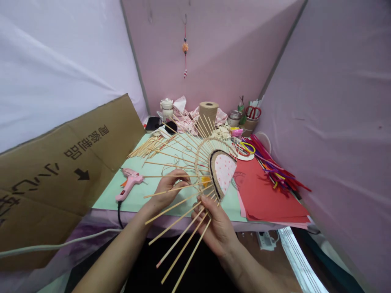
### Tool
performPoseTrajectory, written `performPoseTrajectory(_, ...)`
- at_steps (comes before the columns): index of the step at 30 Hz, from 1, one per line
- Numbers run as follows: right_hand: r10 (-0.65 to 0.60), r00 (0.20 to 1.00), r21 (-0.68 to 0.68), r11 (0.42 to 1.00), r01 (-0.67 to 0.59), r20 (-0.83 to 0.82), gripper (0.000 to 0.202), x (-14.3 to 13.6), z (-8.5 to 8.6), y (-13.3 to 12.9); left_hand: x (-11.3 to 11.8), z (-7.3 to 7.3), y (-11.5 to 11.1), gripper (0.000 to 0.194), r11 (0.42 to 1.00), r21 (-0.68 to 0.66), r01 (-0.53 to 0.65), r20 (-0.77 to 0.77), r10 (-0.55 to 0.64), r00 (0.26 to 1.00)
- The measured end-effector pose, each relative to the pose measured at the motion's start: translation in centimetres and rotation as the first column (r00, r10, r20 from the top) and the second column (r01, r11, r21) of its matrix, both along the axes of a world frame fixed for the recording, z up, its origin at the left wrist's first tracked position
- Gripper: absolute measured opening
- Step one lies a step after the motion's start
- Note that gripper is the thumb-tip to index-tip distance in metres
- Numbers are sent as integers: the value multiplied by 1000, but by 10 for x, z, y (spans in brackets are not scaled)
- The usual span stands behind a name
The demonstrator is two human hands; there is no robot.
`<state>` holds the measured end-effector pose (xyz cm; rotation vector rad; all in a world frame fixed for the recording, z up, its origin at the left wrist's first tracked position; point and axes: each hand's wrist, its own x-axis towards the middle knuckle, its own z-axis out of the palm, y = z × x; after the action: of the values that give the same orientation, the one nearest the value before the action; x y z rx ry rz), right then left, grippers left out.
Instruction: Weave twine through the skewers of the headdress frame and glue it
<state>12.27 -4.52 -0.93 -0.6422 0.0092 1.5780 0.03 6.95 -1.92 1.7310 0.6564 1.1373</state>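
A fan-shaped frame of thin wooden sticks (177, 221) is held tilted above the table's near edge. Its half-round centre is white fabric with pink dots (225, 173), bordered by tan and black bands. Farther out, a braided twine arc (198, 160) crosses the sticks. My right hand (218, 226) grips the frame at its lower end, thumb on top and fingers beneath the sticks. My left hand (171, 190) is closed among the left-hand sticks, its fingertips pinching what looks like a twine strand near the arc. Loose twine (171, 166) loops on the table behind it.
A pink glue gun (130, 183) lies at left beside a cardboard sheet (76, 158). Loose sticks (149, 145), a twine spool (208, 112) and a lidded jar (166, 108) stand behind. Red sheets (269, 191), pipe cleaners (277, 171) and red-handled scissors (253, 112) are at right.
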Motion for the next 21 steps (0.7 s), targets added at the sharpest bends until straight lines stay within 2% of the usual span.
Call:
performPoseTrajectory(4, -32, 999, -3, 999, 32, 34, 28, 3, 3, 1, -15, 6, 9, 12, 990, -68, -125, -181, 111, 977)
performPoseTrajectory(7, -45, 996, -7, 999, 46, 77, 28, 4, 2, 2, -35, 19, 14, 16, 968, -66, -241, -280, 213, 936)
performPoseTrajectory(9, -43, 994, -12, 999, 44, 99, 28, 3, 0, 4, -52, 29, 16, 19, 960, -65, -271, -309, 238, 921)
performPoseTrajectory(12, -37, 992, -23, 999, 40, 120, 29, 2, -3, 6, -79, 44, 12, 21, 975, -126, -181, -306, 135, 942)
performPoseTrajectory(15, -29, 991, -27, 999, 33, 128, 29, 1, -5, 7, -97, 55, 3, 19, 972, -221, -75, -161, 40, 986)
performPoseTrajectory(18, -19, 990, -8, 1000, 20, 140, 26, 0, -5, 8, -101, 62, -7, 22, 959, -279, -55, -33, 47, 998)
performPoseTrajectory(21, -19, 988, 3, 1000, 19, 150, 25, 0, -6, 8, -99, 66, -13, 22, 966, -248, -70, -30, 64, 997)
